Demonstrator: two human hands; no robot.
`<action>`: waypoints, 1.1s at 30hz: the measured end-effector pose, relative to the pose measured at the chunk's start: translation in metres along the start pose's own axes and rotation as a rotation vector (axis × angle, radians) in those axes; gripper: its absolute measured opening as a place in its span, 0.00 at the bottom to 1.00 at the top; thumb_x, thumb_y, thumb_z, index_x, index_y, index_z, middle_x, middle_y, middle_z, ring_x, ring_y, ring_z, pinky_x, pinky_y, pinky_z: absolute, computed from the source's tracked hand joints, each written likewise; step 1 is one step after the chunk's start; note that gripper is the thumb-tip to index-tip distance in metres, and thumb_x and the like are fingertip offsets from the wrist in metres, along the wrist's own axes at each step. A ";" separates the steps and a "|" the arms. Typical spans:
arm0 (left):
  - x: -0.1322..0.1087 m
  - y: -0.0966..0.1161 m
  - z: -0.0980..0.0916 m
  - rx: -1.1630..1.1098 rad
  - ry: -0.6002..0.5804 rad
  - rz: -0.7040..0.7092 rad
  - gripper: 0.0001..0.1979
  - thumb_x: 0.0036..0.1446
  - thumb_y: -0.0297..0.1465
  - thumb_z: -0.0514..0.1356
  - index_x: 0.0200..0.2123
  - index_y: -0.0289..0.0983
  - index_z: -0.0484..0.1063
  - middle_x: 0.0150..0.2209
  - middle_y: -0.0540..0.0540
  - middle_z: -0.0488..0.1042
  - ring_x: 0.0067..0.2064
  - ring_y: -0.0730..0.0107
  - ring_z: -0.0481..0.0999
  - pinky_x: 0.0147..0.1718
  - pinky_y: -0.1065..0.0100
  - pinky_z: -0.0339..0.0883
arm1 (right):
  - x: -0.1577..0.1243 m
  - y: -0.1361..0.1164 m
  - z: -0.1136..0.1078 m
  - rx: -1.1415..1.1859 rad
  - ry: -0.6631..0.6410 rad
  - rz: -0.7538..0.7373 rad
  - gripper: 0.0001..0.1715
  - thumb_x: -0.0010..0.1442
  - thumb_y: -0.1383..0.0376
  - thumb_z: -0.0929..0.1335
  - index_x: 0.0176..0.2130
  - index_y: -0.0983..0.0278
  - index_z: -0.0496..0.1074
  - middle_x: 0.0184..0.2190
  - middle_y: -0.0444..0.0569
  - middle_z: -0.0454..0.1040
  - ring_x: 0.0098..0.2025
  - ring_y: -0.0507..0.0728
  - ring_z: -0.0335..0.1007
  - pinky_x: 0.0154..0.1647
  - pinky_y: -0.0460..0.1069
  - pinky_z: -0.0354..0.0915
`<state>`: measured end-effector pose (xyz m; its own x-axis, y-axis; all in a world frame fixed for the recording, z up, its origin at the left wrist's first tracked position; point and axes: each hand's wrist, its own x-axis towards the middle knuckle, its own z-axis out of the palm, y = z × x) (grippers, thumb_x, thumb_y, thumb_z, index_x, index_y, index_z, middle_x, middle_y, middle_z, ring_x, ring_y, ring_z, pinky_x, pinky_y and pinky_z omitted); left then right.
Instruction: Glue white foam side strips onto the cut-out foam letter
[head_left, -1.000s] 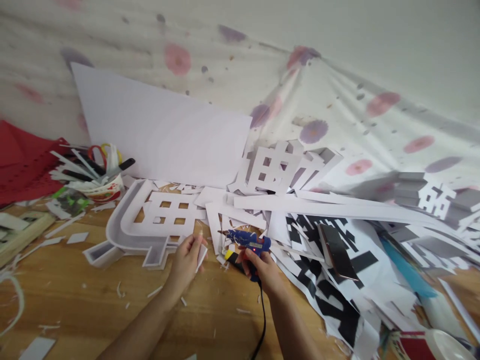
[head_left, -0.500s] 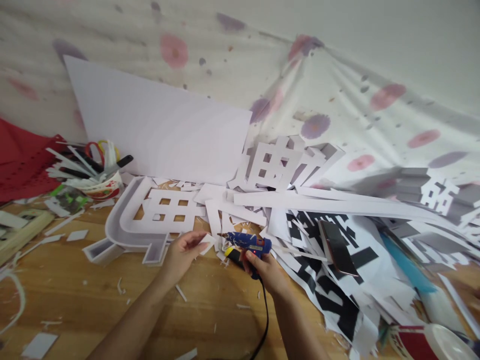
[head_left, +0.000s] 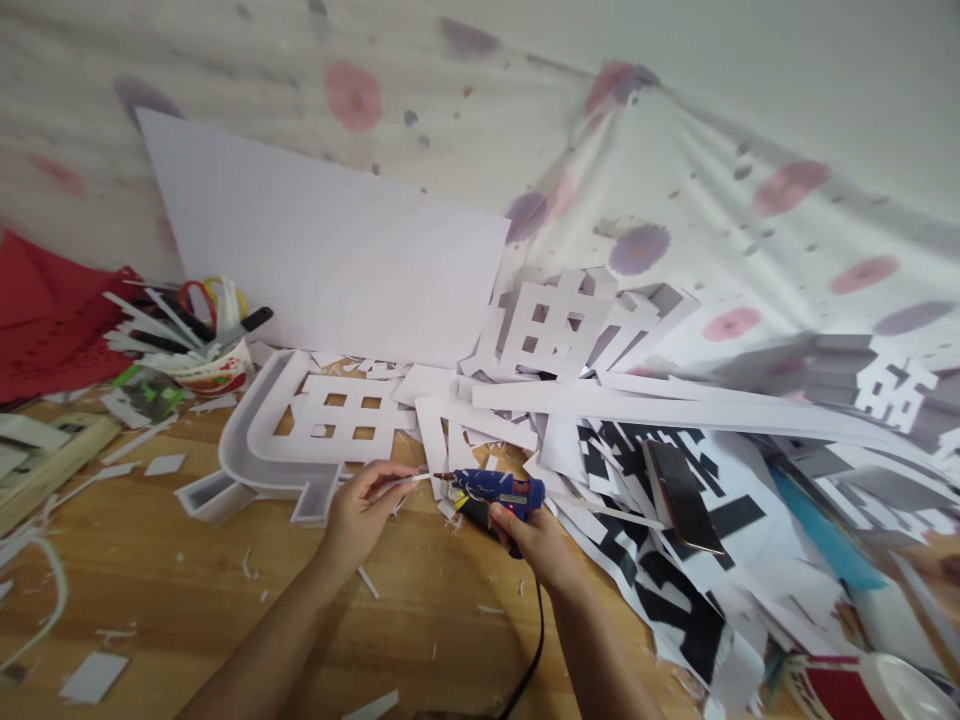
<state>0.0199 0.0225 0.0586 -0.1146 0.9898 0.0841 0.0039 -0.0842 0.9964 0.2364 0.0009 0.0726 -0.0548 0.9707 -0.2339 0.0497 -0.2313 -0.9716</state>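
Observation:
In my right hand (head_left: 529, 535) is a blue hot glue gun (head_left: 491, 487), its nozzle pointing left and its black cord trailing down. My left hand (head_left: 371, 500) pinches a small white foam board piece (head_left: 412, 478), now seen nearly edge-on. The nozzle tip meets or almost meets the edge of that piece; I cannot tell which. Just behind my left hand lies a large white letter shape (head_left: 251, 440) with raised walls, and a flat cut-out panel with square holes (head_left: 349, 420) lies within it. A yellow and black tool (head_left: 472, 515) lies partly hidden beneath the glue gun.
A cup of tools and white strips (head_left: 217, 370) stands at the back left. Paper with black characters (head_left: 675, 590) and a phone (head_left: 684, 497) lie to the right. Finished white letter shapes (head_left: 555, 325) lean at the back. White scraps litter the wooden table (head_left: 420, 620).
My left hand has turned the white piece from face-on to edge-on. The piece and the glue gun nozzle have come together. The camera view has shifted slightly.

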 end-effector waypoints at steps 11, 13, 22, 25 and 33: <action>0.000 0.001 0.001 -0.007 0.001 -0.007 0.07 0.42 0.34 0.65 0.27 0.40 0.74 0.31 0.47 0.76 0.36 0.65 0.74 0.41 0.66 0.67 | 0.006 0.006 -0.001 -0.022 -0.043 -0.003 0.26 0.43 0.44 0.70 0.20 0.62 0.63 0.13 0.39 0.58 0.15 0.46 0.49 0.14 0.44 0.44; 0.000 0.001 0.001 -0.006 -0.004 -0.011 0.07 0.42 0.35 0.65 0.27 0.40 0.74 0.32 0.47 0.76 0.37 0.65 0.74 0.42 0.65 0.67 | 0.005 0.003 0.000 -0.035 -0.050 -0.006 0.26 0.43 0.44 0.69 0.20 0.62 0.62 0.13 0.39 0.58 0.15 0.46 0.48 0.15 0.44 0.44; 0.000 0.001 0.000 0.048 -0.016 0.044 0.06 0.44 0.34 0.64 0.28 0.40 0.75 0.31 0.46 0.76 0.36 0.66 0.74 0.41 0.67 0.67 | 0.000 -0.008 0.005 -0.047 -0.051 0.021 0.29 0.40 0.41 0.70 0.22 0.63 0.62 0.14 0.39 0.57 0.16 0.46 0.48 0.16 0.44 0.46; 0.000 -0.001 -0.001 0.045 -0.005 0.020 0.07 0.43 0.35 0.64 0.27 0.40 0.75 0.32 0.46 0.76 0.37 0.65 0.74 0.42 0.66 0.67 | 0.000 -0.008 0.006 -0.027 -0.080 0.015 0.28 0.40 0.42 0.70 0.23 0.63 0.62 0.14 0.38 0.57 0.16 0.46 0.48 0.16 0.44 0.46; -0.001 -0.002 -0.003 0.132 -0.023 0.074 0.05 0.45 0.34 0.63 0.28 0.40 0.76 0.32 0.46 0.77 0.38 0.65 0.74 0.42 0.66 0.66 | 0.000 -0.009 0.008 -0.033 -0.097 -0.010 0.27 0.42 0.42 0.70 0.24 0.63 0.64 0.14 0.38 0.56 0.17 0.46 0.48 0.16 0.44 0.46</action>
<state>0.0172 0.0216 0.0563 -0.0861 0.9841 0.1555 0.1420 -0.1423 0.9796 0.2284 0.0020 0.0814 -0.1517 0.9617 -0.2284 0.0813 -0.2182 -0.9725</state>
